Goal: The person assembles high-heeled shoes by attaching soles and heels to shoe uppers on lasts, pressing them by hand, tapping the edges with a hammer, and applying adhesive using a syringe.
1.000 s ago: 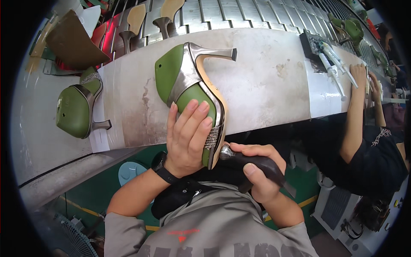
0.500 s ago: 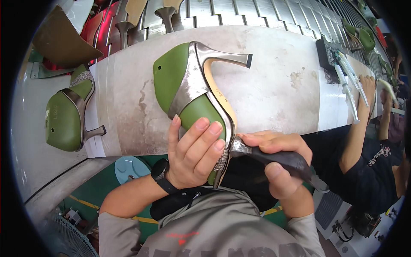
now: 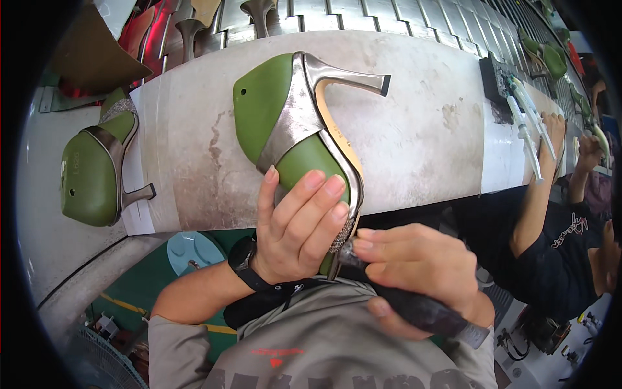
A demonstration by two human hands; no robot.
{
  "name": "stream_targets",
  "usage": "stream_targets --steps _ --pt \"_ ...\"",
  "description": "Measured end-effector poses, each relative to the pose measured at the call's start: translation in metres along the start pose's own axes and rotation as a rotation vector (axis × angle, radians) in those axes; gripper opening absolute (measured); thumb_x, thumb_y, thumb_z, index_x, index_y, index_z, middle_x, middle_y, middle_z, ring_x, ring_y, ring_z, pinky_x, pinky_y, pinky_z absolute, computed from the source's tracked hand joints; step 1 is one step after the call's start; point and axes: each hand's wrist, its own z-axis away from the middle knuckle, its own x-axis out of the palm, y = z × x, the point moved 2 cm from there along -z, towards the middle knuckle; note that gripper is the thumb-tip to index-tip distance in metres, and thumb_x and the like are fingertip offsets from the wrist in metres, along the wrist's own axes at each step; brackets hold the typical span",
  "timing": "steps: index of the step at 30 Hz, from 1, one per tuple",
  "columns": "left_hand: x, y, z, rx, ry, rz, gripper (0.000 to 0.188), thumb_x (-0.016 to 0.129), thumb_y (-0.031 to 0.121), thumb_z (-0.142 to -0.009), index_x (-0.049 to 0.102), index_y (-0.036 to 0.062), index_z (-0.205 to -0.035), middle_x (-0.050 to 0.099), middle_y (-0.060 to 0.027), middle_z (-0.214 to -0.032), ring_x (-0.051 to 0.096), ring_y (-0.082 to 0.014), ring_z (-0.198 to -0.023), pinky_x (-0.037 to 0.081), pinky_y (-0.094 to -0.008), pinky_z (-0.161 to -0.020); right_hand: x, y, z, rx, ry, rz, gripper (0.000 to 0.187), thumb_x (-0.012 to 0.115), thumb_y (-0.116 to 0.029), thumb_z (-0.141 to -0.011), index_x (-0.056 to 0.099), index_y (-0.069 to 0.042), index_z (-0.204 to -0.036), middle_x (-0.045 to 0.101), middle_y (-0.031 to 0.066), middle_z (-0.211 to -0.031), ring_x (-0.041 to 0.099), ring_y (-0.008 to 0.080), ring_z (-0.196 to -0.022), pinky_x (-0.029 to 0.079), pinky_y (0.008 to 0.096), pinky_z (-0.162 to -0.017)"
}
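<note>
A high-heeled shoe point(image 3: 303, 107) on a green last lies on its side over the worktable, silvery strap and slim heel pointing to the far right. My left hand point(image 3: 295, 223) wraps round its forepart with the fingers on the green last, gripping it. Closed round a dark-handled tool point(image 3: 421, 308) with a worn metal end, my right hand point(image 3: 421, 266) brings that end against the sole edge by the glittery toe strap. Just what kind of tool it is cannot be made out. Fingers hide part of the toe strap.
Another green-lasted shoe point(image 3: 97, 172) lies at the table's left. The pale worktable point(image 3: 414, 123) borders a metal slat conveyor point(image 3: 363, 16) carrying more heels. Syringes point(image 3: 528, 139) and a black holder point(image 3: 495, 81) lie at right, beside a co-worker's arm point(image 3: 544, 162).
My right hand and the tool have swung down toward me, the handle now pointing lower. The shoe's heel end has shifted slightly up and right in view.
</note>
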Motion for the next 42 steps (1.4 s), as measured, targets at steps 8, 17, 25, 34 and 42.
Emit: stream_targets --steps 8,17,25,34,42 --pt "0.002 -0.008 0.003 0.109 -0.047 -0.051 0.072 0.083 0.035 -0.094 0.046 0.0052 -0.148 0.057 -0.0205 -0.149 0.055 -0.0412 -0.142 0.033 -0.0668 -0.124 0.038 -0.017 0.041 0.032 -0.007 0.04 0.028 0.087 -0.005 -0.077 0.075 0.003 -0.101 0.079 0.0196 -0.109 0.079 0.0353 -0.1 0.067 0.0391 -0.086" --pt "-0.013 -0.014 0.011 0.15 -0.144 -0.004 0.087 0.083 0.043 -0.093 0.037 0.0052 -0.156 0.047 -0.0279 -0.156 0.046 -0.0481 -0.147 0.026 -0.0755 -0.123 0.02 0.035 0.057 0.543 0.598 -0.763 0.029 0.066 -0.01 -0.097 0.062 0.006 -0.121 0.076 0.0282 -0.123 0.076 0.0256 -0.111 0.061 0.033 -0.093" --pt "-0.01 -0.011 0.018 -0.021 -0.133 0.077 0.047 0.066 0.02 -0.104 0.048 0.0172 -0.147 0.054 -0.0234 -0.154 0.049 -0.0449 -0.147 0.023 -0.0853 -0.118 0.015 0.064 0.025 0.496 0.464 -0.866 0.024 0.063 -0.008 -0.098 0.062 0.007 -0.116 0.074 0.033 -0.123 0.075 0.0301 -0.113 0.061 0.0394 -0.095" --pt "-0.004 -0.01 0.021 0.025 -0.067 0.002 0.048 0.067 0.021 -0.104 0.047 0.0213 -0.147 0.056 -0.0145 -0.15 0.053 -0.0363 -0.146 0.024 -0.0839 -0.12 -0.041 0.058 -0.067 0.766 -0.079 -0.499 0.026 0.075 -0.012 -0.09 0.069 0.007 -0.106 0.079 0.0272 -0.107 0.078 0.0294 -0.102 0.061 0.0413 -0.099" --pt "-0.006 -0.012 0.02 -0.001 -0.083 0.002 0.049 0.067 0.029 -0.104 0.047 0.0241 -0.148 0.057 -0.0119 -0.15 0.054 -0.0337 -0.145 0.026 -0.0815 -0.121 -0.024 0.044 -0.077 0.585 -0.037 -0.227 0.028 0.072 -0.006 -0.098 0.066 0.006 -0.123 0.074 0.0236 -0.13 0.072 0.0248 -0.119 0.057 0.0376 -0.104"
